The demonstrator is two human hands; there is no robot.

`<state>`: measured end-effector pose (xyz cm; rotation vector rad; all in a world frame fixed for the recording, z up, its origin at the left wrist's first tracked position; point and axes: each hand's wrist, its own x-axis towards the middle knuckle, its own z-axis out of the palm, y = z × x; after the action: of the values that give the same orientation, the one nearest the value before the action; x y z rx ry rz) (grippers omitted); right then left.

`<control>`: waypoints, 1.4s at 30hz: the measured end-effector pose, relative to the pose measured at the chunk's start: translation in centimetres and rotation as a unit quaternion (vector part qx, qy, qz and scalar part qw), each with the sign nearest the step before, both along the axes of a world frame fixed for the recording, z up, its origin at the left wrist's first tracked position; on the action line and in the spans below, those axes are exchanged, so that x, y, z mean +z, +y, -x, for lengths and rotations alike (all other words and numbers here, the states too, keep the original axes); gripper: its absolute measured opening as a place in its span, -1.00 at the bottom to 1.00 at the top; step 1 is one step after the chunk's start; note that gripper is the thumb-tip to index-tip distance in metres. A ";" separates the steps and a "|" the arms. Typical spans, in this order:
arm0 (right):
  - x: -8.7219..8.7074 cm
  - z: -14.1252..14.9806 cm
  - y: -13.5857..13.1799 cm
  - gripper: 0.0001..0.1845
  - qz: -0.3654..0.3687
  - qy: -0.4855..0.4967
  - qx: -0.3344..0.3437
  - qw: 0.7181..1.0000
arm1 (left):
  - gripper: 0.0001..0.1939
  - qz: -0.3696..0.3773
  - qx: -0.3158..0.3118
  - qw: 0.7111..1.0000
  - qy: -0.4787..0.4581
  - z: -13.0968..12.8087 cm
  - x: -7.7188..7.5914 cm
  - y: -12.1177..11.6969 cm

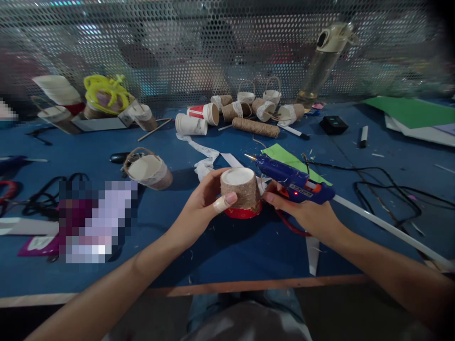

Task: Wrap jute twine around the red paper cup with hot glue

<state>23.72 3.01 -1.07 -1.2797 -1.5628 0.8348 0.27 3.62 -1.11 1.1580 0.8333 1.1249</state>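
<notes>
My left hand (pixel 209 196) is wrapped round an upside-down paper cup (pixel 241 194) covered in brown twine, its red rim facing down. A pale band circles the left thumb. On the other side, my right hand (pixel 302 208) is closed about a blue hot glue gun (pixel 284 173), whose handle is mostly hidden. The gun's nozzle points left above the cup and a small red light glows on its body. The right thumb and fingertips meet beside the cup at a bit of white lace (pixel 262 184). Red-handled scissors (pixel 313 255) lie under the right hand.
A twine-wrapped cup with a handle (pixel 149 171) stands to the left. Behind are stacked paper cups (pixel 192 124), a twine roll (pixel 256 128), several small baskets (pixel 265 110) and a bottle (pixel 316 66) against the mesh. Black cables (pixel 377 177) loop at right; green card (pixel 408 112) lies beyond.
</notes>
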 end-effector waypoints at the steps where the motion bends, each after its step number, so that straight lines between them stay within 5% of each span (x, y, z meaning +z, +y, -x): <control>1: 0.1 0.1 0.0 -0.82 0.002 0.009 0.008 1.000 | -0.63 -0.001 -0.003 1.000 0.000 0.0 0.0 0.0; 9: 0.5 0.2 -0.5 -0.82 0.024 0.009 0.016 1.000 | -0.60 -0.008 -0.036 0.999 -0.003 0.2 -0.1 0.2; 15: 0.1 0.9 -0.8 -0.71 0.052 0.048 -0.051 0.996 | -0.60 0.003 -0.042 0.999 0.008 0.3 -0.1 -0.1; 21: 0.4 1.0 -1.0 -0.73 0.019 0.029 -0.003 0.999 | -0.46 0.001 -0.057 0.998 0.000 -0.1 -0.1 0.0; 29: 0.5 1.1 -0.9 -0.80 0.020 0.091 -0.003 0.996 | -0.55 0.042 -0.033 0.999 -0.001 0.0 0.2 -0.2; 42: 0.5 0.9 -1.2 -0.77 0.021 0.024 -0.033 0.999 | -0.48 0.059 -0.047 0.997 -0.022 -0.3 0.7 -0.5</control>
<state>22.82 1.79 -0.53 -1.3237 -1.4643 0.8543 0.57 3.11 -0.37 1.0599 0.7915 1.0073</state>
